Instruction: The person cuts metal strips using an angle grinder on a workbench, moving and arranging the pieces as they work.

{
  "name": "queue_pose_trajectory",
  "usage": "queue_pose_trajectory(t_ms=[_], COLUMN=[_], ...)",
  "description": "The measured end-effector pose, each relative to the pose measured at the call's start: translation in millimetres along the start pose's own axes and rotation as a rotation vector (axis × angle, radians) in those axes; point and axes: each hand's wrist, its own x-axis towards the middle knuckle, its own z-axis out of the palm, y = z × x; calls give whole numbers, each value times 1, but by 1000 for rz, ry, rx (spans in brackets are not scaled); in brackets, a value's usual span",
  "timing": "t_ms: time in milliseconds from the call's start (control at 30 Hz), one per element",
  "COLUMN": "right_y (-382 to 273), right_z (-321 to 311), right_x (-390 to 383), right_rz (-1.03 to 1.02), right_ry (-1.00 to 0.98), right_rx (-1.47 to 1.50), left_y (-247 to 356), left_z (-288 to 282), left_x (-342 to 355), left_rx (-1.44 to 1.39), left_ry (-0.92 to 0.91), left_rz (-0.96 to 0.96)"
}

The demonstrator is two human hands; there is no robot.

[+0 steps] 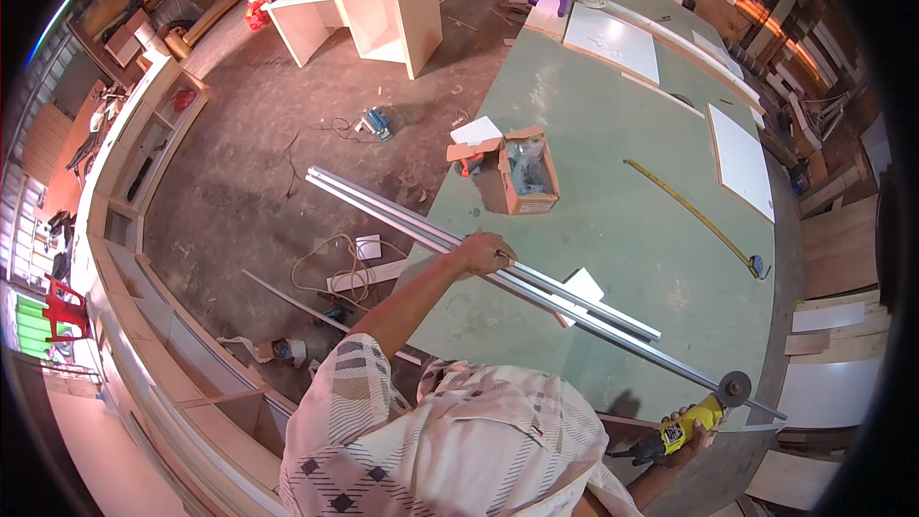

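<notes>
Resting aslant across the green bench (593, 220), long metal rails (670, 362) run from an end overhanging the floor at upper left to an end near the bench's lower right edge. A dark round disc (734, 388), fitted to a yellow angle grinder (691, 426), stands at the rails near that lower right end; whether it touches the metal, or spins, cannot be told. The step in hand appears to be a cut through the longer rail. Good practice here would call for the disc square to the rail, light and even pressure, firm support close beside the cut, and an offcut free to drop without pinching the disc.

The left hand (484, 254) closes from above on the rails near their middle, its forearm slanting up from the checked shirt (450, 440) and well apart from the disc, a sensible distance. The right hand (706, 438), low at the right, has its grip wrapped around the grinder's body, with the disc pointing away from the wearer.

Farther out, a white offcut (584, 283) lies beside the rails, and beyond it are an open cardboard box (531, 177) and an extended tape measure (756, 266).
</notes>
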Motion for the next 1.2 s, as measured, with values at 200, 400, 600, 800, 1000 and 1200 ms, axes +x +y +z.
queue_pose_trajectory(t_ms=[200, 400, 600, 800, 1000, 1200], right_y=[0, 0, -3, -1, -1, 2], right_z=[6, 17, 1, -15, 1, -5], right_x=[1, -4, 7, 4, -2, -5], right_rz=[-8, -70, -95, 55, 30, 10], right_ry=[13, 32, 116, 11, 90, 131], right_rx=[11, -27, -205, 70, 116, 85], left_y=[-3, -7, -22, -10, 6, 12], left_z=[1, 7, 19, 12, 5, 2], left_x=[-2, -3, -4, 3, 1, -4], left_rx=[-80, -58, -94, -104, -121, 14], left_ry=[-62, -39, 67, -49, -79, -91], left_rz=[-56, -34, 119, 35, -4, 69])
